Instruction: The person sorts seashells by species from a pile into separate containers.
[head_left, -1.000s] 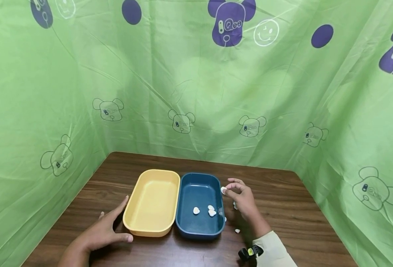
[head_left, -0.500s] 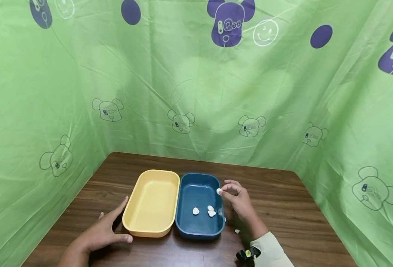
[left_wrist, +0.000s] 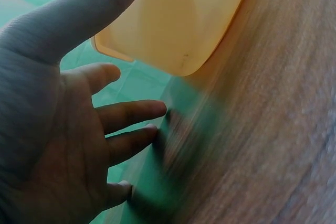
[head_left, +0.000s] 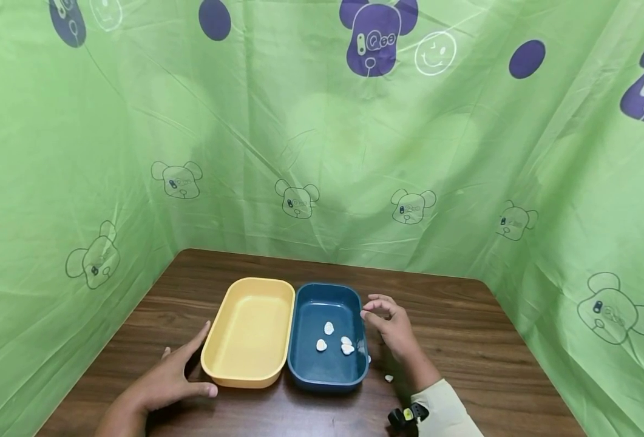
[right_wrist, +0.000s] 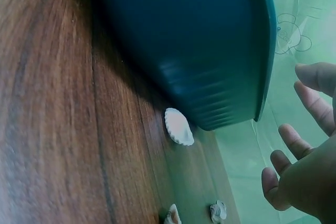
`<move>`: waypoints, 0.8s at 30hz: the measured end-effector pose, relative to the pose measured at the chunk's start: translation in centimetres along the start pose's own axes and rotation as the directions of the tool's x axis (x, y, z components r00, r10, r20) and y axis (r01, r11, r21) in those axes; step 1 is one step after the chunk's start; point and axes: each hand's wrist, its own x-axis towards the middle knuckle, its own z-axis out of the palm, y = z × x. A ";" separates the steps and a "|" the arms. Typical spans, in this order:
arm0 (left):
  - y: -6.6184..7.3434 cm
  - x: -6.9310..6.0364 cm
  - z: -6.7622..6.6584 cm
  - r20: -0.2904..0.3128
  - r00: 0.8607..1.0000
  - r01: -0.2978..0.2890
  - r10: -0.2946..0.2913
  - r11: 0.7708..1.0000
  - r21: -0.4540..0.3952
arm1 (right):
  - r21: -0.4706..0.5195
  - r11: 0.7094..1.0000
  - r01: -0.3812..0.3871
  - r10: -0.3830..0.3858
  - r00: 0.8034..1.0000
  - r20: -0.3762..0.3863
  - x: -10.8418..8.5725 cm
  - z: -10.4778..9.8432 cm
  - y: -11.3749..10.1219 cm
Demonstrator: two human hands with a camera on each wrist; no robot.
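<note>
Several white seashells [head_left: 329, 328] lie on the floor of a blue tray [head_left: 328, 374]. My right hand [head_left: 397, 331] hovers at that tray's right rim, thumb and index finger close together, holding nothing. In the right wrist view its fingers are loosely bent, with a ribbed shell [right_wrist: 178, 127] on the table beside the tray's wall. To the left stands a yellow tray [head_left: 247, 381] with no shells in it. My left hand [head_left: 171, 376] is beside it, fingers spread and thumb near its front corner; whether they touch the tray, I cannot tell.
Other shells lie on the wooden table right of the blue tray, such as a small one [head_left: 389, 378] near my right wrist. A green printed curtain [head_left: 322, 121] surrounds the table's [head_left: 453, 340] back and sides. The trays stand side by side.
My right hand moved slightly left to the blue tray's rim with a shell and let it go. That shell now lies inside the tray. My left hand has stayed put.
</note>
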 end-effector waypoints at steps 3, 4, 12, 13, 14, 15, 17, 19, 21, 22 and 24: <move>0.0 0.0 0.0 -0.001 1.000 -0.003 0.003 1.000 0.001 | 0.004 1.000 0.000 0.000 1.000 -0.003 -0.1 -0.1 -0.1; 0.0 0.0 0.0 -0.001 1.000 -0.005 0.005 1.000 0.000 | 0.005 1.000 0.001 -0.001 1.000 -0.004 -0.1 -0.1 -0.1; -0.1 -0.1 0.1 -0.003 1.000 -0.006 0.006 1.000 -0.023 | 0.006 1.000 -0.014 0.014 1.000 -0.008 -0.2 -0.8 0.1; -0.1 -0.1 0.1 -0.004 1.000 -0.007 0.006 1.000 -0.024 | 0.005 1.000 -0.015 0.015 1.000 -0.007 -0.2 -0.9 0.1; -0.1 -0.1 0.1 -0.004 1.000 -0.007 0.007 1.000 -0.027 | 0.007 1.000 -0.015 0.015 1.000 -0.006 -0.2 -1.0 0.2; -0.1 -0.1 0.1 -0.004 1.000 -0.007 0.007 1.000 -0.025 | 0.010 1.000 -0.015 0.015 1.000 -0.004 -0.2 -1.1 0.3; -0.1 -0.1 0.1 -0.004 1.000 -0.008 0.008 1.000 -0.024 | 0.014 1.000 -0.015 0.015 1.000 -0.002 -0.2 -1.3 0.4; -0.1 -0.1 0.1 -0.005 1.000 -0.008 0.008 1.000 -0.019 | 0.015 1.000 -0.014 0.014 1.000 -0.002 -0.2 -1.5 0.5; -0.1 0.0 0.1 -0.004 1.000 -0.007 0.007 1.000 -0.013 | 0.008 1.000 -0.012 0.012 1.000 -0.005 -0.3 -1.7 0.5; 0.0 0.0 0.0 -0.004 1.000 -0.007 0.007 1.000 -0.011 | 0.003 1.000 -0.012 0.012 1.000 -0.007 -0.3 -1.8 0.5; 0.0 0.0 0.0 -0.003 1.000 -0.005 0.005 1.000 -0.008 | -0.010 1.000 -0.011 0.011 1.000 -0.011 -0.5 -2.0 0.5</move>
